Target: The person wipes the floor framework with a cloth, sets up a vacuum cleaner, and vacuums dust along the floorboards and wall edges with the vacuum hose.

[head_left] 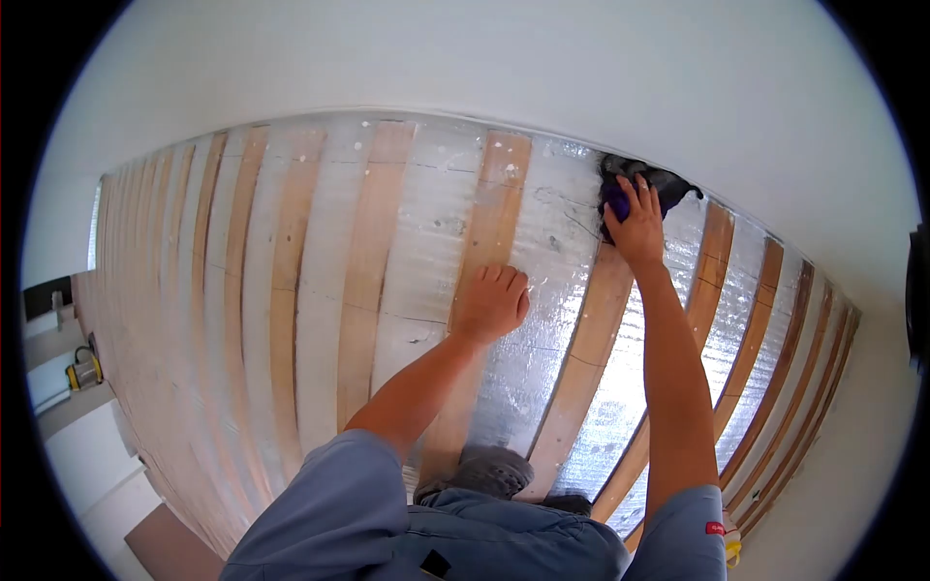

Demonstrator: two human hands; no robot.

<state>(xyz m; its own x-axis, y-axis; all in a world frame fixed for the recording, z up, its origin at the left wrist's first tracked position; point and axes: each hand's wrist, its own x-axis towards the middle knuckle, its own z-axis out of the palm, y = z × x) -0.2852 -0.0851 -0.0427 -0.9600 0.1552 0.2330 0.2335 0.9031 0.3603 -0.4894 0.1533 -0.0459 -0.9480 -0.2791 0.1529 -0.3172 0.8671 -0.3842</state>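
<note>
My right hand [636, 221] is on a dark crumpled cloth or bag [668, 182] at the wall's foot, its fingers around a purple item [617, 201] that it partly hides. My left hand [492, 302] is curled into a fist, its knuckles resting on a wooden batten [504, 184]; nothing shows in it. Silvery foil sheeting [557, 194] lies between the battens, spotted with white specks and crossed by thin dark lines.
Battens run in rows to both sides. A white wall [465, 58] borders the floor ahead, another [862, 407] stands at the right. A yellow and black tool [85, 368] sits at the far left, near pale boards [87, 445].
</note>
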